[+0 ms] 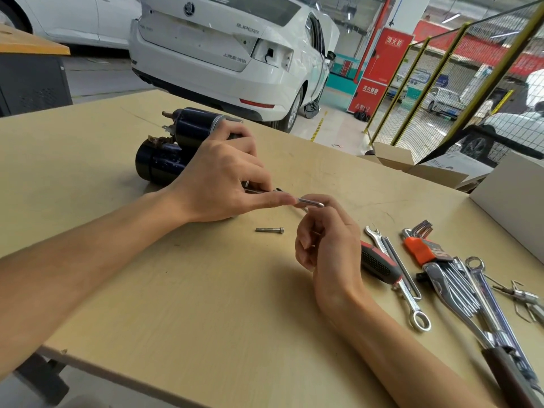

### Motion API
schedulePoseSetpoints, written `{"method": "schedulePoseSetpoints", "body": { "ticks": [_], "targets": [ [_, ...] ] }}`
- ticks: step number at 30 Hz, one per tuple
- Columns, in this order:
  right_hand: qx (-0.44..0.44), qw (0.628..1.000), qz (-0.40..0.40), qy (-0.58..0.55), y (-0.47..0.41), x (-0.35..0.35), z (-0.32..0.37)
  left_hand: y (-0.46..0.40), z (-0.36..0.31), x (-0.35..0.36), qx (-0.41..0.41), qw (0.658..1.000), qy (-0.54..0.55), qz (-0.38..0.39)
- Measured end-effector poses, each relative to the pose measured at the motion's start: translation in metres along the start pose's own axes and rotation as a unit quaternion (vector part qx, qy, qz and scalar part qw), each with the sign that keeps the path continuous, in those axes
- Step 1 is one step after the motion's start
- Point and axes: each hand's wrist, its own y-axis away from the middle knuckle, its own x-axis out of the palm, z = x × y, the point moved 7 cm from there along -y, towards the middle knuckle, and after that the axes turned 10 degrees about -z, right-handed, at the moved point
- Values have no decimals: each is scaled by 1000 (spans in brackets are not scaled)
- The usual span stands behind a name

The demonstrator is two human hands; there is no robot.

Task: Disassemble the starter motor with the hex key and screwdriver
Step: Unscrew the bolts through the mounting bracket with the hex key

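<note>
Resting the left hand [217,178] on the starter motor [173,148] at ten o'clock on the table [176,304], fingertips pinching the hex key [310,202]. Gripping its bent end with the right hand [326,240]. Lying loose at the table's center: a bolt [270,230]; at three o'clock, a screwdriver [379,265] and wrenches [412,304].

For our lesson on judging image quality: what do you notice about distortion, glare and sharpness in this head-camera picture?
Head view: wide-angle bending curves the table edges and tilts the car; light is soft and even, with faint shadows under the left hand and right hand; bright glare on the chrome wrenches; the bolt is sharp; far background is hazy.
</note>
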Motion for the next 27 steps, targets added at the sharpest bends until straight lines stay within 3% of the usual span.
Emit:
{"method": "schedulePoseSetpoints", "body": {
  "ticks": [7,14,19,27],
  "targets": [
    [47,999,4,-7,-1,0,-5,1,1,0,-5,1000,-6,4],
    [24,998,47,-42,-1,6,-2,2,4,1,-22,1000,-7,9],
    [-1,1000,22,-5,-1,2,-2,2,4,1,-25,1000,-10,4],
    [35,999,-15,2,-4,-3,-7,3,5,2,-20,1000,-15,7]
  ]
}}
